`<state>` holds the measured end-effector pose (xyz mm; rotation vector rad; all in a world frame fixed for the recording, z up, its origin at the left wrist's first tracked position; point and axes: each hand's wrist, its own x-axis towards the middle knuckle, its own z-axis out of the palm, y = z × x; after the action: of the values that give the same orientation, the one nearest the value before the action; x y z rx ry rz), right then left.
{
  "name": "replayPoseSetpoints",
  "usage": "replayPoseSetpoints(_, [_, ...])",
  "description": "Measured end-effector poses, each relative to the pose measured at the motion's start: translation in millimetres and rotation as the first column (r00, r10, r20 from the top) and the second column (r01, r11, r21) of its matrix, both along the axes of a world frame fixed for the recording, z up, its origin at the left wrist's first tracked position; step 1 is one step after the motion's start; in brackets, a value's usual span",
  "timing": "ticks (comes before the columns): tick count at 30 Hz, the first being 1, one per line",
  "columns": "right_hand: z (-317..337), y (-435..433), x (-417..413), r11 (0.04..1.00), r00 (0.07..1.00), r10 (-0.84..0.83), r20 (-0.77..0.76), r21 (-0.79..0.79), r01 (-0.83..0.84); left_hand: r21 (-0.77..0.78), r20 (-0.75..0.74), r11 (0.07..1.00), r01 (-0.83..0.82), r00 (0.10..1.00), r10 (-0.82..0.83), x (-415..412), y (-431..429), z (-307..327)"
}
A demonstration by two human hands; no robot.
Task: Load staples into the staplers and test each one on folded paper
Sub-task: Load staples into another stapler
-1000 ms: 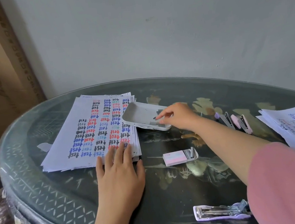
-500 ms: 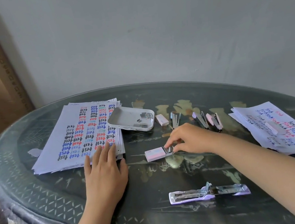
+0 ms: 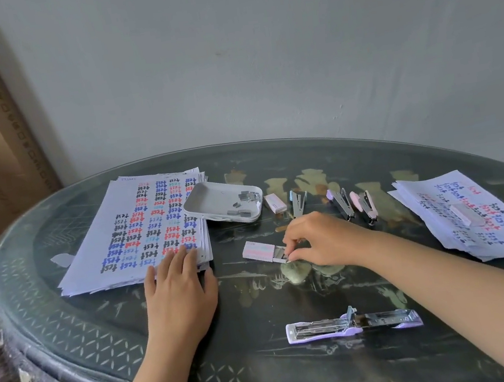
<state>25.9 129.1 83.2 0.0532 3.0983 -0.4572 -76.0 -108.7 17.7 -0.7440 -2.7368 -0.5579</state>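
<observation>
Four staplers in head view: purple stapler (image 3: 353,325) lies opened flat near front edge of desk (image 3: 261,312), 3 small staplers (image 3: 340,204) sit farther back, right of white tray (image 3: 213,202) w/ loose staples (image 3: 247,202) and a small carton (image 3: 275,203) just beside it. On the near side, left hand (image 3: 178,295) lies flat on desk, fingers (image 3: 185,258) straight, gripping nothing, tips resting on near edge of paper stack (image 3: 140,235). At mid-desk, right hand (image 3: 319,243) has thumb + index curled, pinching the slid-out drawer end of pink staple box (image 3: 260,251); 2nd pile of sheets (image 3: 481,217) far right, well apart from both hands.
</observation>
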Motion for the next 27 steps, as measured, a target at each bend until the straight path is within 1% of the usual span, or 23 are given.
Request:
replayPoseSetpoints(3, [-4, -2, 1, 1.0, 1.0, 0.024, -0.007, 0.014, -0.024, 0.013, -0.006, 1.0, -0.001, 1.0, 0.001, 0, 0, 0])
replayPoseSetpoints(7, [-13, 0, 2, 0.988, 0.997, -0.051, -0.057, -0.147, 0.042, 0.008, 0.0, 1.0, -0.001, 1.0, 0.001, 0, 0, -2])
replayPoseSetpoints(8, [-15, 1, 3, 0.986, 0.995, -0.058, -0.075, -0.157, 0.046, 0.009, -0.001, 1.0, 0.001, 1.0, -0.001, 0, 0, -2])
replayPoseSetpoints(13, [-16, -1, 7, 0.999, 0.99, -0.005, -0.139, -0.041, 0.0, 0.002, -0.005, 1.0, 0.003, 1.0, -0.003, -2, 0, -3])
replayPoseSetpoints(17, [-16, 1, 9, 0.999, 0.99, -0.015, -0.137, -0.049, 0.009, 0.026, -0.009, 1.0, 0.008, 1.0, -0.008, -1, 0, -4])
replayPoseSetpoints(23, [-11, 1, 12, 0.964, 0.962, -0.18, -0.208, -0.23, 0.13, 0.07, -0.019, 0.997, 0.022, 1.0, -0.02, -2, 0, -5])
replayPoseSetpoints(25, [-5, -2, 18, 0.946, 0.946, -0.233, -0.227, -0.277, 0.167, 0.091, -0.056, 0.995, 0.041, 0.998, -0.036, -3, 0, -5])
replayPoseSetpoints(27, [5, -10, 31, 0.923, 0.928, -0.278, -0.249, -0.337, 0.186, 0.128, -0.126, 0.985, 0.118, 0.987, -0.102, -2, -2, -2])
